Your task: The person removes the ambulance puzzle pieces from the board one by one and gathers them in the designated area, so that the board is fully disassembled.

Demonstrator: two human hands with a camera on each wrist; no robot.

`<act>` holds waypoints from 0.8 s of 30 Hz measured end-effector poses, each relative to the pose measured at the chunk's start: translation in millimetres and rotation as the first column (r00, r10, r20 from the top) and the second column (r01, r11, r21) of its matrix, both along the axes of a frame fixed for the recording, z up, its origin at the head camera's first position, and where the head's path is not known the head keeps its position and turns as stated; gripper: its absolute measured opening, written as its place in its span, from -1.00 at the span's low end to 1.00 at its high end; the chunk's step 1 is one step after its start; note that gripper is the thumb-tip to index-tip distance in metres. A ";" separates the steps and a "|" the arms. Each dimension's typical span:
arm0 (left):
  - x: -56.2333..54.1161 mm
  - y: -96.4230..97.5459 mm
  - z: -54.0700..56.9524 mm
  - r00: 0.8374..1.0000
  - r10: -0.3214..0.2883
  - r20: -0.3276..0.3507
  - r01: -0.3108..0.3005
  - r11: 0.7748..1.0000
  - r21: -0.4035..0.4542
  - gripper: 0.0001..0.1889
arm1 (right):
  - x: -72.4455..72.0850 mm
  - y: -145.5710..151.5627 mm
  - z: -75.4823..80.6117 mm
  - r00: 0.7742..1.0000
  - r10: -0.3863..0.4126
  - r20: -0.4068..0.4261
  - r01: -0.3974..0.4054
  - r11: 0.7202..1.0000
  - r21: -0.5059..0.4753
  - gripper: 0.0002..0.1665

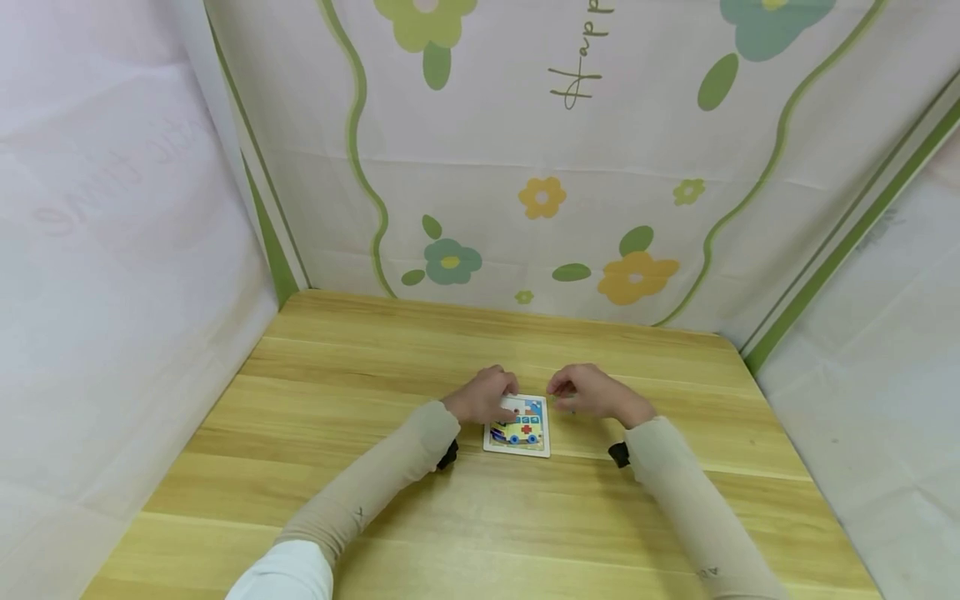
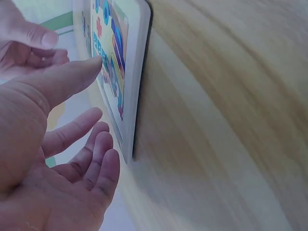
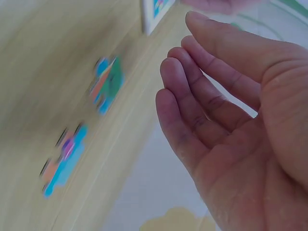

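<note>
A small white-framed jigsaw puzzle (image 1: 517,453) lies on the table, its picture showing a yellow ambulance with a red cross. An unfilled patch shows in its upper left part. My left hand (image 1: 483,396) is at the puzzle's left side, thumb reaching over the picture and fingers loosely bent with nothing in them. Just right of the frame hovers my right hand (image 1: 591,390), its palm bare and fingers slightly curved in the right wrist view. Near it on the table lie two loose jigsaw pieces, a green and blue piece (image 3: 113,83) and a pink and blue piece (image 3: 67,158).
The wooden table (image 1: 360,500) runs back to a white cloth wall (image 1: 480,217) printed with flowers. More white cloth hangs at the left and right sides. Black wrist straps (image 1: 618,454) show beneath both sleeves.
</note>
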State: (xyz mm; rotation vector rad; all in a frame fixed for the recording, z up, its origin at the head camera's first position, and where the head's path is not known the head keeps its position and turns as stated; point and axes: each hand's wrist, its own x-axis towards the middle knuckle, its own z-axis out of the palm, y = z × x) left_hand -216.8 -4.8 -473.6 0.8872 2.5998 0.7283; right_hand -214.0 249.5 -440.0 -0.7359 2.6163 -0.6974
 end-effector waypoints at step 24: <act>0.0 12.0 -9.0 0.999 -0.044 -0.017 0.044 0.997 0.055 -0.57 | 2.0 -28.3 -24.8 1.000 0.010 -0.007 -0.010 0.999 -0.039 -0.79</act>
